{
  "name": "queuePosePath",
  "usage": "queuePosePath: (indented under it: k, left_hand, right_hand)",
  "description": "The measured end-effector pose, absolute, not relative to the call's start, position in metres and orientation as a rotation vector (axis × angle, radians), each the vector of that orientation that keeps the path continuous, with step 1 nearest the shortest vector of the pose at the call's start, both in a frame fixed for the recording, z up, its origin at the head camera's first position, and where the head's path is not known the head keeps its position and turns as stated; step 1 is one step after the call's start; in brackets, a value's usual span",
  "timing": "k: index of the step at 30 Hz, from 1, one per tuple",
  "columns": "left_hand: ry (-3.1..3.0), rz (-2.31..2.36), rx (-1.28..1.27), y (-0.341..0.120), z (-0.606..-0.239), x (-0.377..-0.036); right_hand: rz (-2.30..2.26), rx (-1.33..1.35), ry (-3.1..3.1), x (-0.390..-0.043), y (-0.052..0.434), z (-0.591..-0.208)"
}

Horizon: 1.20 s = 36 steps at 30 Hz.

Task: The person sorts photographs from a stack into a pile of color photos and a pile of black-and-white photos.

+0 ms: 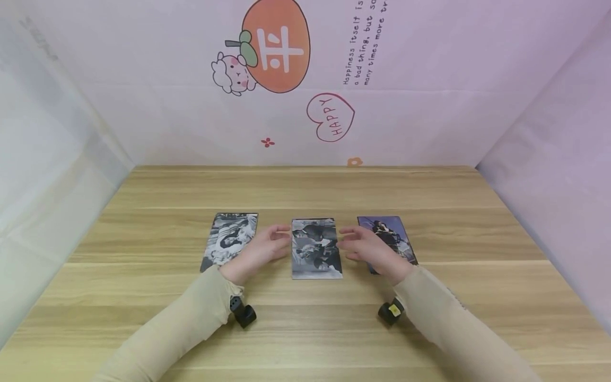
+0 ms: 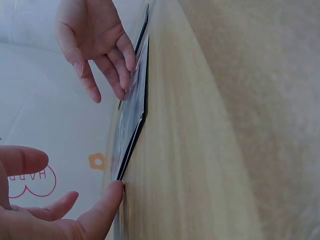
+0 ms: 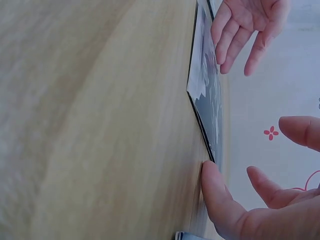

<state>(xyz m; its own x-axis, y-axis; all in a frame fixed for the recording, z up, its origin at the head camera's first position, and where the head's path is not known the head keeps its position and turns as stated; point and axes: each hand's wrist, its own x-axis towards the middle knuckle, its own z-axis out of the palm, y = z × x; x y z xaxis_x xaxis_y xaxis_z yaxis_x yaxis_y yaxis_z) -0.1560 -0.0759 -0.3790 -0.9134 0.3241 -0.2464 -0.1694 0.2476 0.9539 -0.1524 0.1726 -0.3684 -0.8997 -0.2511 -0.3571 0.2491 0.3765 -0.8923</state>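
Observation:
A stack of black-and-white photo prints point(image 1: 315, 260) lies flat on the table between the two hands, its layered edge showing in the left wrist view. At its left side is my left hand point(image 1: 261, 252), fingers loosely bent and a fingertip right at the stack's edge. My right hand point(image 1: 374, 250) mirrors it on the other side, with a fingertip close to the lower corner of the prints point(image 3: 206, 95) in the right wrist view. Neither hand grips anything. Each hand partly covers another picture beneath it.
Another black-and-white photo point(image 1: 229, 239) lies left of the middle stack, and a purplish colour picture point(image 1: 393, 233) lies to the right. The wood-grain table point(image 1: 305, 339) meets a printed white backdrop point(image 1: 167, 116) at the back. Black wrist cameras point(image 1: 245, 315) hang below both sleeves.

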Motion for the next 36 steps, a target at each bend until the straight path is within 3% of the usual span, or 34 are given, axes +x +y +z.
queuePosePath:
  k: [36]
  left_hand:
    - [2.068, 1.808, 0.134, -0.0717, -0.3848, -0.1558]
  right_hand:
    - [-1.644, 0.039, 2.239, -0.1481, 0.1661, -0.3745]
